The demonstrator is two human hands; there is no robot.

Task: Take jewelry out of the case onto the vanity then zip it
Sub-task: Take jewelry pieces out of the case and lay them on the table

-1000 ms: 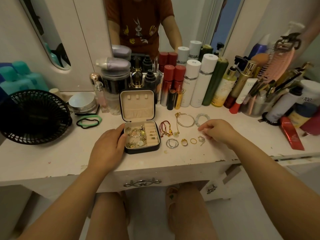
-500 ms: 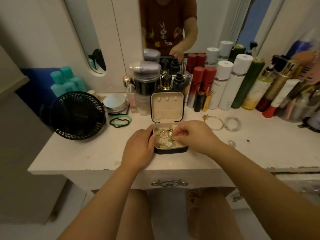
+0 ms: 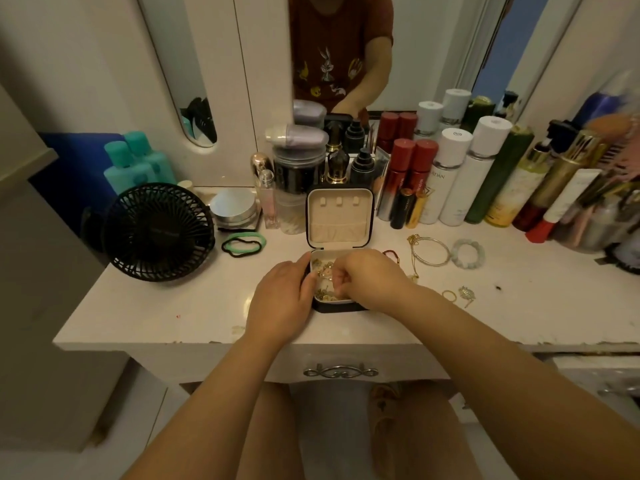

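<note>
Small black zip-around jewelry case (image 3: 341,305) open on white vanity top (image 3: 194,306), beige tray heaped with tangled gold jewelry (image 3: 323,293), steadied by left hand (image 3: 282,299), right hand (image 3: 369,277) pinching inside; silver bangle (image 3: 431,252) alongside.

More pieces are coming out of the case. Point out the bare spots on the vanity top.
Bare top runs along the vanity front edge between the black fan and the left hand. More lies right of the gold ring and brooch. Crowded: bottles at the back, bangle and bead bracelet before them.
</note>
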